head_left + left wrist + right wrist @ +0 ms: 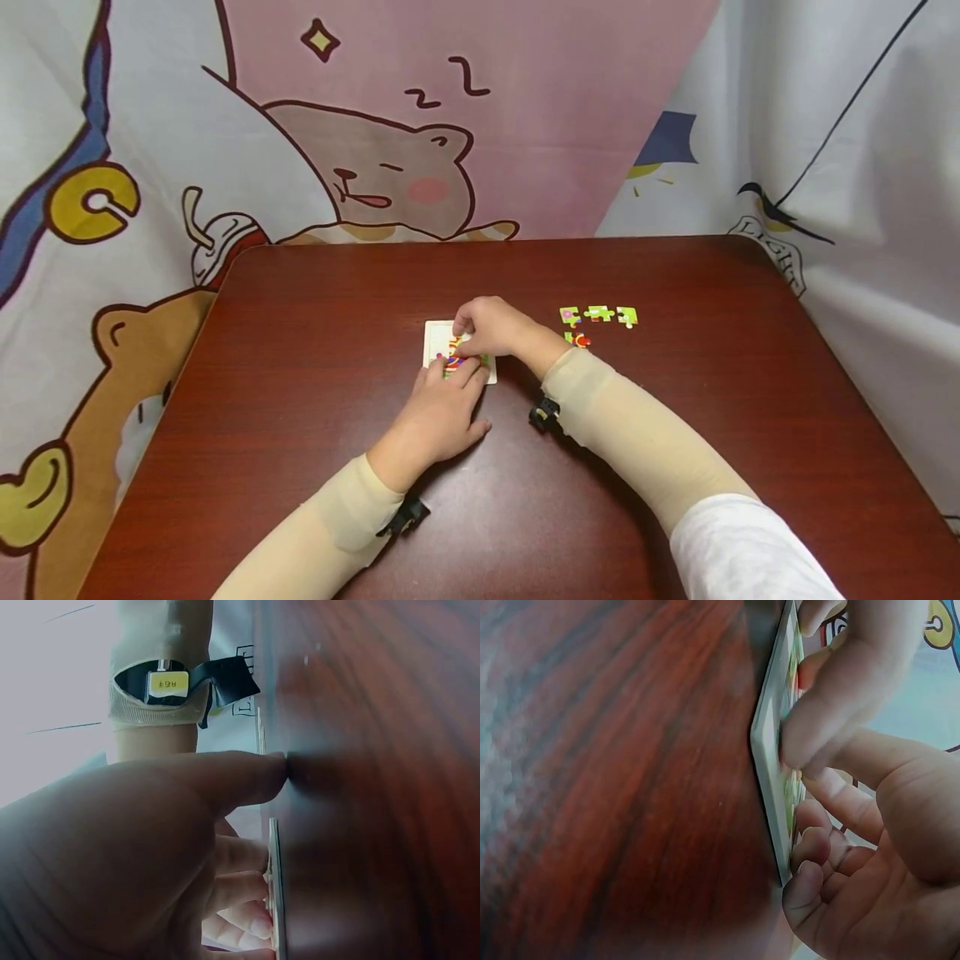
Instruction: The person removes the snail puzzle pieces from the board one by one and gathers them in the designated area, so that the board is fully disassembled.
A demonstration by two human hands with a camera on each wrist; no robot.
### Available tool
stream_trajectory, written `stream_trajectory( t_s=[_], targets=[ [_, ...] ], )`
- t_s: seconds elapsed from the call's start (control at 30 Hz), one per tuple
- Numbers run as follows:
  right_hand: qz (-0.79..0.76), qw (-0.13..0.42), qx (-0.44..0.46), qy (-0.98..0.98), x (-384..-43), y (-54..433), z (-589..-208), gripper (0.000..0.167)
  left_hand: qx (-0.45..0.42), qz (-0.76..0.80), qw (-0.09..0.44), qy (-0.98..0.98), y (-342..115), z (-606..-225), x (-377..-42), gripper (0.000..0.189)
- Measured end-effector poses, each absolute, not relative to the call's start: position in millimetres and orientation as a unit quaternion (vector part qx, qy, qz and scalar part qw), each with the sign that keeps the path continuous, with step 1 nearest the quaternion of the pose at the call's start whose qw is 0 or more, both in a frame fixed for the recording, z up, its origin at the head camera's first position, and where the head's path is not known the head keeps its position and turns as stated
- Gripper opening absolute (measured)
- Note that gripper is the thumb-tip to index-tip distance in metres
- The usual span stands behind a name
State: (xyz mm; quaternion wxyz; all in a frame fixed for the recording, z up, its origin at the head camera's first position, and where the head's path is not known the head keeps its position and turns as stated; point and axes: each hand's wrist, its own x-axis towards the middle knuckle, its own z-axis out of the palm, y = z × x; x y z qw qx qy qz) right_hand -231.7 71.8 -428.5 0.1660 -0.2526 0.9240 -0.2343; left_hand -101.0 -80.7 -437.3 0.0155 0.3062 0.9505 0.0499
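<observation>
A small pale puzzle board (pixel 437 335) with brightly coloured pieces on it lies at mid-table. My left hand (pixel 442 417) rests its fairly straight fingertips on the board's near part, thumb out to the side over the table. From the right, my right hand (pixel 495 327) bends over the board, thumb and forefinger pinching a small colourful puzzle piece (pixel 454 342) above its surface. Most of that piece is hidden by the fingers. In the right wrist view, the board's edge (pixel 767 742) shows side-on, with the right hand's other fingers (pixel 811 846) curled beside it.
Several loose puzzle pieces (pixel 599 313) lie to the right of the board, past the right wrist. Dark bands with small devices (pixel 544 413) sit on both wrists. A cloth printed with cartoon animals (pixel 390 175) hangs behind the brown table (pixel 322 317).
</observation>
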Motion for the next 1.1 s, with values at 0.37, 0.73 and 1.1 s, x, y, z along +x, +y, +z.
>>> stream_trajectory(
  t_s=[0.37, 0.73, 1.1],
  targets=[
    [-0.255, 0.180, -0.242, 0.919, -233.5, 72.1, -429.8, 0.024, 0.293, 0.048, 0.058, 0.953, -81.5, -436.9, -96.3, 0.082],
    [-0.265, 0.196, -0.228, 0.916, -233.6, 72.6, -429.4, 0.026, 0.284, 0.048, 0.094, 0.953, -82.0, -436.2, -97.6, 0.082],
    [-0.261, 0.190, -0.243, 0.915, -233.1, 71.2, -426.1, 0.023, 0.287, 0.042, 0.091, 0.953, -82.1, -434.0, -101.2, 0.082]
  ],
)
